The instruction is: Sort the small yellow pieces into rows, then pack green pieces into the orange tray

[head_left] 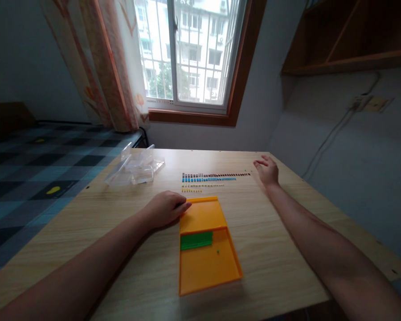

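Observation:
My left hand grips the upper left edge of an orange two-part plastic tray, thumb over the rim and the other fingers curled. In the tray's nearer part lie a stack of green strips and a tiny loose green piece. Beyond it, small pieces stand in rows: a dark brown row, a blue row, a pale row and a short yellow row. Just past the brown row's right end hovers my right hand, fingers bent and drawn together; anything between them is too small to make out.
Clear plastic boxes are heaped at the table's far left. The wooden table stands below a barred window. To the left is a bed with a checked cover; a shelf hangs on the right wall.

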`<state>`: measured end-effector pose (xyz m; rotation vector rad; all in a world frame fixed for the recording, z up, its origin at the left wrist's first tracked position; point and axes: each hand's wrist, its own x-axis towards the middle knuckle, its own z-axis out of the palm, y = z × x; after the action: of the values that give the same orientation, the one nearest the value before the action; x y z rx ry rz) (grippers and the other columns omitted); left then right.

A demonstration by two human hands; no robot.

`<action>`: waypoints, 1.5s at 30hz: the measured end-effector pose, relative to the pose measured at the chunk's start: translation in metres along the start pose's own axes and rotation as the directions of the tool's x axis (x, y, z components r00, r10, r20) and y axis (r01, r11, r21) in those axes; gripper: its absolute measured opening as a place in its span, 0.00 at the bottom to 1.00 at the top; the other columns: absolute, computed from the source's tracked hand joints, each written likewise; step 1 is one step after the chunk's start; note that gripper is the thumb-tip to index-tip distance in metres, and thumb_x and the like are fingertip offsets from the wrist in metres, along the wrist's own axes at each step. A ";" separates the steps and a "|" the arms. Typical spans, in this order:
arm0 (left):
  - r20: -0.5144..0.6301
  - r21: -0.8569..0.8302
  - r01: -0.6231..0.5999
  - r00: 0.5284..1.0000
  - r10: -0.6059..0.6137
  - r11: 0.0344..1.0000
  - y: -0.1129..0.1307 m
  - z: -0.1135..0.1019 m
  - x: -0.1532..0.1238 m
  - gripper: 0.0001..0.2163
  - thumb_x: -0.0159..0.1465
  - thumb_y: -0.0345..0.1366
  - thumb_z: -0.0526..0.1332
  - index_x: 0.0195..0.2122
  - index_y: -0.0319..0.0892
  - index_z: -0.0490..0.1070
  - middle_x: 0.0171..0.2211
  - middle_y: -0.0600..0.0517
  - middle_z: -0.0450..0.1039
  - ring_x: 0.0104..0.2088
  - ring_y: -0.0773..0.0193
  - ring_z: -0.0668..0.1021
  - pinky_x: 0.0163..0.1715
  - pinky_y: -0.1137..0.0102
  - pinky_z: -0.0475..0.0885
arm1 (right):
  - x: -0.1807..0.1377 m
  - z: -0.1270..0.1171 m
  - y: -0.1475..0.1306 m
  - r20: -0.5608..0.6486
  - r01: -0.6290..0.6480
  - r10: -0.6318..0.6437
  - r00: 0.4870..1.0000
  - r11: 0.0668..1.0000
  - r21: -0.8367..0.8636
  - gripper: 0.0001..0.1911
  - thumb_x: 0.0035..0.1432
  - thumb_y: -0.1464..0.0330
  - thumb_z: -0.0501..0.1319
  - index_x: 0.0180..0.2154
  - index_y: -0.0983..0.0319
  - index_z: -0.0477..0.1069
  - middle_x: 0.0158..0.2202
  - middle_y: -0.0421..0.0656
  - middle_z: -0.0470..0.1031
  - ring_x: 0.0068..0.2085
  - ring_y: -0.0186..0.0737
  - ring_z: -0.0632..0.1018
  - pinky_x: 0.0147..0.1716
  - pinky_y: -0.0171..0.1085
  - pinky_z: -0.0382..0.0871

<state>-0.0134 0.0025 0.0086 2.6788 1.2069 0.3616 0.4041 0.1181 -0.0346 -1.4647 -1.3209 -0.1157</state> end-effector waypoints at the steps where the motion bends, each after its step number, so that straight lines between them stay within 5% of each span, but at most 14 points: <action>1: 0.001 0.009 -0.001 1.000 0.001 1.000 0.000 0.000 0.000 0.20 0.69 0.44 0.53 0.21 0.42 0.66 0.21 0.52 0.68 0.24 0.65 0.68 0.27 0.70 0.57 | -0.006 -0.005 -0.012 -0.013 0.028 -0.027 1.000 0.999 0.018 0.13 0.56 0.61 0.65 0.35 0.64 0.81 0.55 0.55 0.77 0.61 0.55 0.71 0.65 0.54 0.58; 6: 0.013 0.053 -0.007 1.000 0.006 0.999 0.002 0.000 0.000 0.19 0.69 0.44 0.54 0.23 0.41 0.69 0.22 0.51 0.71 0.24 0.65 0.69 0.28 0.71 0.57 | -0.052 -0.045 -0.097 0.079 0.343 -0.376 0.923 0.900 0.270 0.08 0.59 0.61 0.68 0.34 0.57 0.82 0.52 0.47 0.80 0.61 0.51 0.72 0.63 0.56 0.63; 11: 0.016 0.079 -0.014 1.000 0.013 0.997 0.002 0.001 -0.001 0.19 0.69 0.44 0.54 0.23 0.41 0.70 0.23 0.51 0.72 0.24 0.65 0.69 0.27 0.71 0.58 | -0.112 -0.084 -0.156 0.296 0.498 -0.663 0.688 0.727 0.472 0.02 0.59 0.68 0.69 0.34 0.54 0.81 0.51 0.44 0.80 0.65 0.49 0.68 0.64 0.56 0.61; 15: 0.011 0.084 -0.021 1.000 0.020 0.996 0.002 0.001 -0.001 0.19 0.69 0.44 0.54 0.24 0.41 0.72 0.23 0.50 0.73 0.24 0.65 0.69 0.27 0.71 0.58 | -0.135 -0.088 -0.165 0.521 0.502 -0.713 0.469 0.700 0.507 0.02 0.59 0.67 0.70 0.34 0.53 0.82 0.59 0.43 0.74 0.68 0.52 0.63 0.66 0.63 0.52; 19: 0.008 0.096 -0.020 1.000 0.019 0.995 0.002 0.001 -0.001 0.19 0.69 0.43 0.54 0.24 0.41 0.72 0.24 0.50 0.74 0.24 0.65 0.70 0.27 0.71 0.58 | -0.139 -0.085 -0.165 0.675 0.482 -0.645 0.358 0.747 0.458 0.02 0.57 0.66 0.71 0.33 0.52 0.82 0.63 0.40 0.71 0.70 0.55 0.60 0.65 0.67 0.50; 29: 0.018 0.100 -0.034 0.999 0.032 0.994 0.003 0.001 0.000 0.19 0.69 0.43 0.54 0.24 0.41 0.72 0.24 0.50 0.74 0.25 0.64 0.71 0.27 0.70 0.58 | -0.151 -0.085 -0.172 0.806 0.404 -0.494 0.327 0.844 0.353 0.06 0.54 0.67 0.73 0.35 0.48 0.83 0.65 0.39 0.69 0.70 0.58 0.60 0.65 0.68 0.51; 45: 0.018 0.093 -0.032 0.999 0.031 0.995 0.004 0.000 0.000 0.19 0.69 0.43 0.54 0.24 0.41 0.73 0.23 0.50 0.74 0.24 0.64 0.71 0.27 0.69 0.60 | -0.142 -0.093 -0.167 0.717 0.506 -0.643 0.271 0.728 0.462 0.10 0.57 0.71 0.66 0.38 0.50 0.83 0.67 0.38 0.65 0.70 0.55 0.59 0.67 0.64 0.50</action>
<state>-0.0106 -0.0007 0.0101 2.7770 1.2070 0.2932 0.2782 -0.0788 0.0102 -0.7692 -2.6278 0.2832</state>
